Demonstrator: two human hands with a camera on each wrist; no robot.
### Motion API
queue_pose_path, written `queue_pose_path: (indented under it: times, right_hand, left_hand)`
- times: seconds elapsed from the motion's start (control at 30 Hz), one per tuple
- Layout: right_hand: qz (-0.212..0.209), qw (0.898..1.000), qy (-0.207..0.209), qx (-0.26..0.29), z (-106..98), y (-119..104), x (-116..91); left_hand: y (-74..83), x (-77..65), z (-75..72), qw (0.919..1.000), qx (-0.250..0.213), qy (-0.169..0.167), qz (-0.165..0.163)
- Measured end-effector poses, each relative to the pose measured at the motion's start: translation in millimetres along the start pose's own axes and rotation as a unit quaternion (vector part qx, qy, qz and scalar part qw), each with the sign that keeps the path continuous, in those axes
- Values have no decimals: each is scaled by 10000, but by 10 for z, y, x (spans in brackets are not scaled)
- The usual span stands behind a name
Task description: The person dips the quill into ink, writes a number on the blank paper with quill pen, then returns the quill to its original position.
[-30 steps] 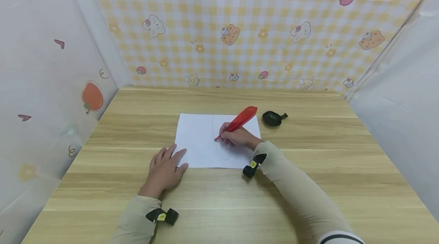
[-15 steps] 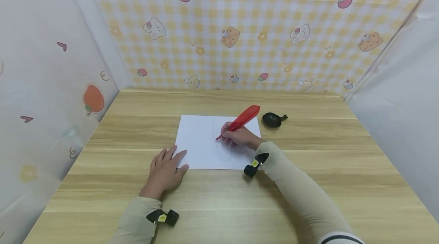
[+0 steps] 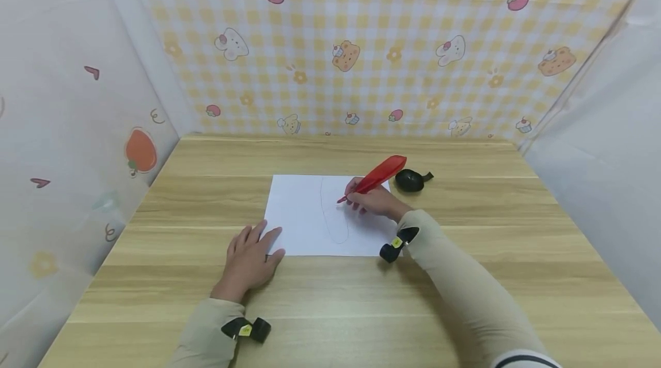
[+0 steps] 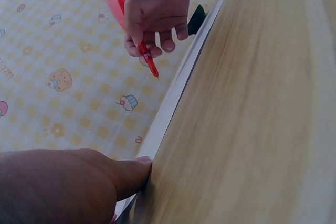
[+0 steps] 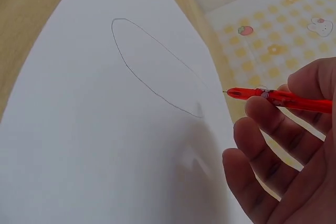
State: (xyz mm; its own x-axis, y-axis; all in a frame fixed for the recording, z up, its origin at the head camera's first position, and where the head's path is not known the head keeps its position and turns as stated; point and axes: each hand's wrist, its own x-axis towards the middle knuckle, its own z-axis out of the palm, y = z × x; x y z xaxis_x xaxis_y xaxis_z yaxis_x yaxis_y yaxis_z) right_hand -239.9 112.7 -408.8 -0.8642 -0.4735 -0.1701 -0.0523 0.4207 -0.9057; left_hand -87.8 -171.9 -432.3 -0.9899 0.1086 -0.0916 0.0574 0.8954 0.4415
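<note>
The right hand pinches the red pen, its tip lifted just off the paper beside the drawn oval. The left hand lies flat, fingers straight, on the sheet's near left corner — good to keep pressing there so the paper on the table doesn't slide — and to lower the tip gently

Right of the paper sheet, only a black lump blocks my reach; wood beyond the sheet lies bare.
</note>
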Motion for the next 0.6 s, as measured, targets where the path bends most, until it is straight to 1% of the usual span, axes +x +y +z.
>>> queue_pose_path:
  times: [0.13, 0.3, 0.6]
  right_hand:
    - [-37, 9999, 47, -95, -73, 14, -36]
    - [93, 9996, 186, -166, -143, 39, -93]
    - [100, 9976, 471, -506, -327, 88, -191]
  left_hand:
    - [9, -7, -4, 10000, -10, 4, -12]
    - [6, -4, 7, 10000, -53, -16, -36]
    - [4, -16, -9, 10000, -40, 6, 55]
